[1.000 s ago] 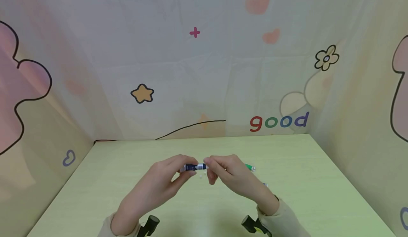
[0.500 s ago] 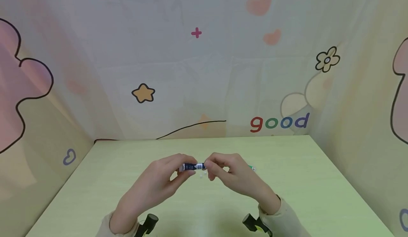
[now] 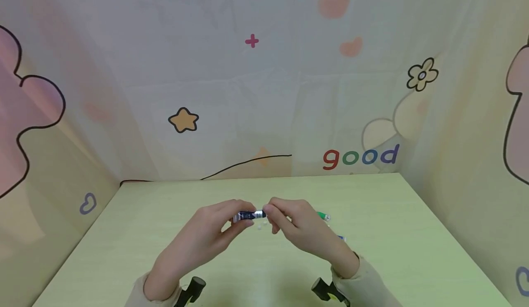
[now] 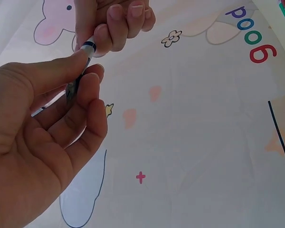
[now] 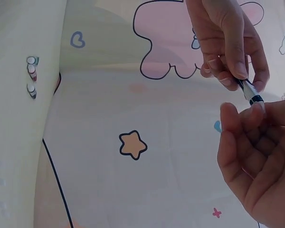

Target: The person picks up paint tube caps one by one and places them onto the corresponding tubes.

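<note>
Between the thumb and fingers of my left hand [image 3: 215,229] is a small paint tube [image 3: 250,215], dark blue with a white and silver end, lying nearly level above the table. My right hand [image 3: 299,222] pinches its right end, where the cap sits; the fingertips hide most of that cap. The left wrist view shows the tube's pale end [image 4: 89,46] with a dark band meeting the right fingers. In the right wrist view the tube [image 5: 249,90] runs from the left fingers to the right thumb. The tube's back end is partly covered by the left hand.
A green tube [image 3: 324,216] and a blue-marked tube [image 3: 342,237] lie on the table [image 3: 206,270] behind the right hand and forearm. Several small white pieces [image 3: 260,227] lie below the held tube. A printed cloth [image 3: 231,91] hangs around the table.
Both hands stay at about the same place. The right fingers have shifted slightly on the tube's end, with their curl changing. The whole view sways a little.
</note>
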`<state>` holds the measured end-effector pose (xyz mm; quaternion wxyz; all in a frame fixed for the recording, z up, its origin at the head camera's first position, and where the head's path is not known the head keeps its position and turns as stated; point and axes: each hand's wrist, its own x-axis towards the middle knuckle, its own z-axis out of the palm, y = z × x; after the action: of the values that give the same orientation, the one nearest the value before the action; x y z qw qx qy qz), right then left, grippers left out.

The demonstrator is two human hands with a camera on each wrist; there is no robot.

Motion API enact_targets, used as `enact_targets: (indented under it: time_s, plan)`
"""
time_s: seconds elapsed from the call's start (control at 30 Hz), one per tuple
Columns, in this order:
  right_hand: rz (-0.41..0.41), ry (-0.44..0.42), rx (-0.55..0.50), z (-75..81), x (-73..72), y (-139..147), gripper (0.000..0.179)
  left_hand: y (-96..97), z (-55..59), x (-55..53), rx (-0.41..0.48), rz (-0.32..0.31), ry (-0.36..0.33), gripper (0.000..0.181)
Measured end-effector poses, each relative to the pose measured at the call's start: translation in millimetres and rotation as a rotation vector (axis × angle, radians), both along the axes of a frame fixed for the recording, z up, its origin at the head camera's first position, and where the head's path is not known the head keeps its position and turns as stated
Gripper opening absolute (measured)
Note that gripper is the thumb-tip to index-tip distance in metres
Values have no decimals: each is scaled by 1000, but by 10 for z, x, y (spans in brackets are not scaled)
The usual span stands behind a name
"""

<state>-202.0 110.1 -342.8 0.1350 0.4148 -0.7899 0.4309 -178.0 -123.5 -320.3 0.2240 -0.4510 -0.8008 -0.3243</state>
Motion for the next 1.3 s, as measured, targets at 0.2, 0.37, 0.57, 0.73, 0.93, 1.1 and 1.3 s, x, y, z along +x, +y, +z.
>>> enact_targets:
  time_s: [0.2, 0.37, 0.57, 0.73, 0.93, 1.1, 1.3]
  plan:
    - [-30, 24, -15, 9, 21, -16, 31, 2, 1, -7, 7, 10, -11, 24]
    - [-41, 24, -14, 26, 32, -35, 32, -1, 5, -12, 12, 8, -2, 25]
    - [-55, 3, -8, 22, 40, -39, 34, -11, 5, -15, 12, 1, 13, 26]
    - [-57, 19, -5, 25, 39, -38, 34, -21, 6, -30, 25, -29, 7, 27]
    - [-29, -22, -22, 20, 28, -35, 34, -22, 9, -41, 36, -33, -16, 26]
    - [-2, -115, -82, 11, 13, -36, 32, -11, 13, -50, 33, -3, -22, 23]
    - [14, -119, -113, -3, -1, -34, 28, -31, -13, -57, 17, 58, -34, 21]
